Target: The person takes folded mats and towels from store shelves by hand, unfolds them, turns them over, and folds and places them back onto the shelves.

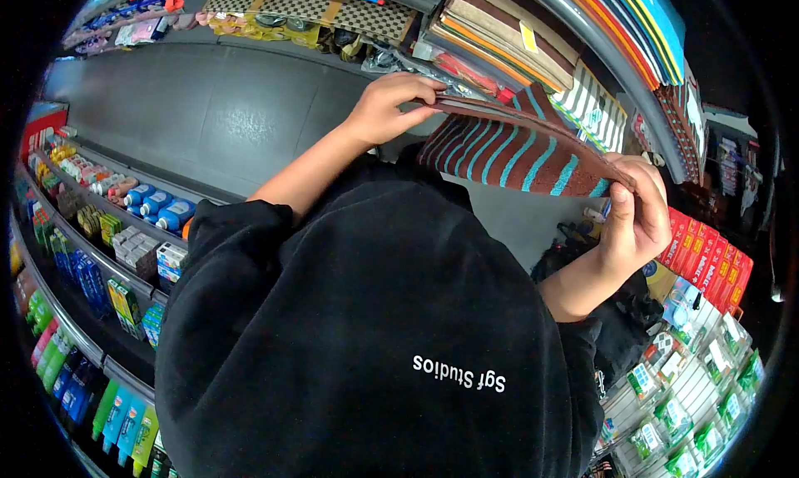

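A brown floor mat with turquoise stripes (508,157) is stretched between my two hands in front of my chest, its near side sagging and its far corner raised. My left hand (395,107) pinches one end of the mat's edge between thumb and fingers. At the opposite end, my right hand (637,211) grips the corner, thumb on the near side. Just beyond the mat is a shelf stack of folded mats in brown, beige and orange (508,37). A white mat with grey stripes (591,103) hangs close to my right hand.
Shelves of bottles and boxes (137,245) curve along my left side. Checkered mats (308,16) lie on a shelf ahead. To the right are red boxes (707,257) and a rack of hanging packets (674,420). Grey tiled floor (208,103) shows ahead to the left.
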Action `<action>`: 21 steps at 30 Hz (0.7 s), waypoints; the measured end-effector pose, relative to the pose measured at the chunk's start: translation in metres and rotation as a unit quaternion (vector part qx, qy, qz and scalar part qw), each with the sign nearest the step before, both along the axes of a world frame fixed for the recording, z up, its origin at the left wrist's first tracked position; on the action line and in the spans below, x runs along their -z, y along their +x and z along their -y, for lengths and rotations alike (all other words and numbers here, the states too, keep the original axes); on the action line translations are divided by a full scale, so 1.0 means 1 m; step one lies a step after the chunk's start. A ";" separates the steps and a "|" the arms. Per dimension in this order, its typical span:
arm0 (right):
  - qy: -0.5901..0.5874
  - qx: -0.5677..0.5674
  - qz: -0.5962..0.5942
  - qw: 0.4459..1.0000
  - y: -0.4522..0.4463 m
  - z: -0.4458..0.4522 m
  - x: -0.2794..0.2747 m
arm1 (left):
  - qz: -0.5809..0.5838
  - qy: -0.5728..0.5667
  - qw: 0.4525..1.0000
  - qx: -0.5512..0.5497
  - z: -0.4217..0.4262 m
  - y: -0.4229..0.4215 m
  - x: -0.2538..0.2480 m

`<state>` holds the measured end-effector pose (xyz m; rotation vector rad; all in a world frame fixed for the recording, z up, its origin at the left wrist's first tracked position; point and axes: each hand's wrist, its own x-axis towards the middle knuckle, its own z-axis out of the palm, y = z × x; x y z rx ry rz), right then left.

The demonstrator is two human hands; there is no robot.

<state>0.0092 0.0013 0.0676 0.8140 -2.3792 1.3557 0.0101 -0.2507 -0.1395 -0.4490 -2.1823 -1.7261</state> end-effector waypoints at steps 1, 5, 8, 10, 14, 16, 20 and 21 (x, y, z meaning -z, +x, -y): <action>0.001 0.001 -0.001 1.000 0.001 0.000 -0.001 | -0.055 -0.048 0.997 0.001 0.001 -0.001 0.000; -0.036 -0.010 -0.011 0.999 0.005 0.001 -0.001 | -0.125 -0.124 0.984 0.012 -0.005 0.000 -0.002; -0.059 -0.035 -0.003 0.998 0.009 0.003 -0.001 | -0.124 -0.144 0.981 0.049 -0.016 -0.001 -0.003; -0.055 -0.042 -0.005 0.998 0.011 0.006 -0.005 | -0.125 -0.149 0.978 0.081 -0.026 -0.005 -0.001; -0.054 -0.055 -0.011 0.997 0.014 0.004 -0.009 | -0.073 -0.088 0.988 0.100 -0.029 -0.011 0.002; -0.035 -0.025 -0.016 0.999 0.015 -0.002 -0.010 | -0.058 -0.098 0.990 0.087 -0.024 -0.012 -0.002; 0.018 0.043 -0.035 0.998 0.012 -0.026 -0.005 | -0.049 -0.109 0.992 0.033 -0.011 -0.010 -0.007; 0.028 0.061 -0.037 0.997 0.014 -0.032 -0.004 | -0.049 -0.095 0.994 0.008 -0.007 -0.008 -0.009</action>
